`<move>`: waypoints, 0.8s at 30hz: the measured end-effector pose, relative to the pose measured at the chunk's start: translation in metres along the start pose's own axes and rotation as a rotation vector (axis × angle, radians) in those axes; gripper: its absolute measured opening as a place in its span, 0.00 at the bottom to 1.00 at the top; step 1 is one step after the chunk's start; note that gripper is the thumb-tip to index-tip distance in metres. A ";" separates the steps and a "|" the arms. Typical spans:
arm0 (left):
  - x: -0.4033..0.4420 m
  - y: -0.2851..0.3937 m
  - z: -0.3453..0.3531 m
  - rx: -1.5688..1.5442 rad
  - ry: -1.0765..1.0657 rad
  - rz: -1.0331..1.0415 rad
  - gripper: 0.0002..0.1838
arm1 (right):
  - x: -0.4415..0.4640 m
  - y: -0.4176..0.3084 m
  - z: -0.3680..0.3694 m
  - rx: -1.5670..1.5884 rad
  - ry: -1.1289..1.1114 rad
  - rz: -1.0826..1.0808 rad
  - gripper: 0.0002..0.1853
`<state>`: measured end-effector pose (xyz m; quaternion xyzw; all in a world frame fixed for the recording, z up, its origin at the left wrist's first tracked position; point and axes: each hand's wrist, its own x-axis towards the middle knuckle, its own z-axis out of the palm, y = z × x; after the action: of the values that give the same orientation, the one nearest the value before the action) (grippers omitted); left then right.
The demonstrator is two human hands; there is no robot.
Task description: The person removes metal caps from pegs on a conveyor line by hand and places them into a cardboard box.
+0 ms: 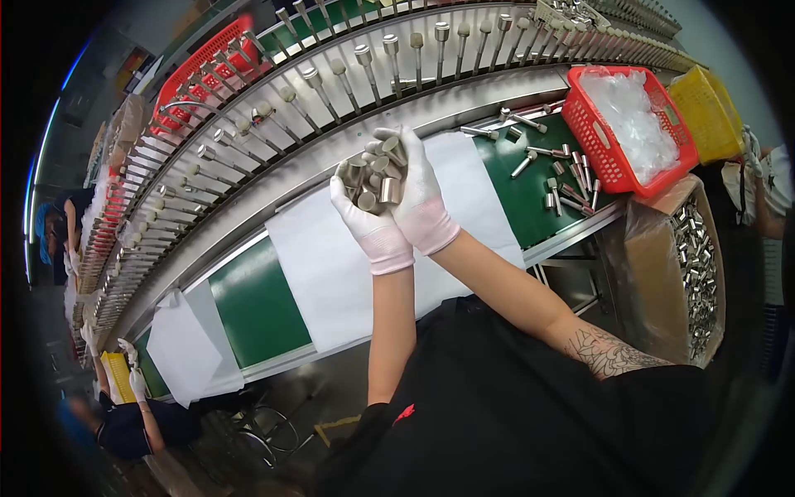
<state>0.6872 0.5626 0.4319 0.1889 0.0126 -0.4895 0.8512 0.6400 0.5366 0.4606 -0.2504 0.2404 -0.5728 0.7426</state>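
Both my hands wear white gloves with pink cuffs and are cupped together, side by side. Between them lies a heap of small metal caps (387,189). My left hand (364,222) supports the heap from the left, its fingers curled up round it. My right hand (421,186) closes round the right side, fingers bent at the top. Beneath the hands, a white sheet (331,257) is spread over the green work surface (257,298). Loose metal caps and stemmed pieces (571,178) lie scattered on the green surface to the right.
Behind the bench runs a curved rack of upright metal pins (364,66). At right stand a red basket (600,149) with clear plastic, a yellow basket (704,108) and a carton (654,265) of metal caps. Co-workers (137,427) are at left and far right.
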 end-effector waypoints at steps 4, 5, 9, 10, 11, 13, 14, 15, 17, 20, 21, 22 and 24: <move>0.005 -0.005 0.009 -0.086 0.020 -0.071 0.24 | 0.011 -0.018 -0.016 0.143 0.013 0.008 0.27; 0.006 -0.005 0.014 -0.110 0.015 -0.109 0.26 | 0.012 -0.025 -0.012 0.150 0.042 0.010 0.29; 0.006 -0.007 0.027 -0.188 -0.124 -0.077 0.28 | 0.012 -0.044 -0.008 0.216 -0.050 0.041 0.32; 0.004 -0.006 0.033 -0.187 -0.116 -0.079 0.28 | 0.012 -0.048 -0.007 0.214 -0.044 0.045 0.32; -0.001 -0.004 0.040 -0.175 -0.115 -0.052 0.28 | 0.012 -0.052 -0.006 0.252 -0.054 0.066 0.32; -0.006 -0.001 0.048 -0.151 -0.120 -0.013 0.29 | 0.011 -0.052 -0.004 0.309 -0.045 0.090 0.33; -0.005 -0.001 0.047 -0.145 -0.117 -0.011 0.29 | 0.012 -0.052 -0.003 0.313 -0.043 0.094 0.33; -0.005 -0.002 0.046 -0.110 -0.140 0.026 0.29 | 0.012 -0.052 -0.003 0.316 -0.032 0.092 0.33; -0.007 -0.003 0.045 -0.066 -0.155 0.054 0.28 | 0.012 -0.052 -0.004 0.283 -0.027 0.056 0.32; -0.012 -0.005 0.048 -0.053 -0.134 0.021 0.28 | 0.012 -0.048 -0.005 0.252 0.060 0.007 0.28; -0.010 -0.012 0.050 -0.058 -0.148 0.040 0.29 | 0.015 -0.051 -0.008 0.300 0.076 0.033 0.28; -0.009 -0.014 0.049 -0.065 -0.166 0.059 0.29 | 0.015 -0.051 -0.009 0.303 0.079 0.031 0.28; -0.009 -0.015 0.048 -0.071 -0.172 0.063 0.28 | 0.013 -0.048 -0.011 0.266 0.071 -0.011 0.27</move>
<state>0.6619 0.5475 0.4733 0.1160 -0.0491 -0.4763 0.8702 0.6010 0.5125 0.4823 -0.1306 0.1869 -0.6120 0.7572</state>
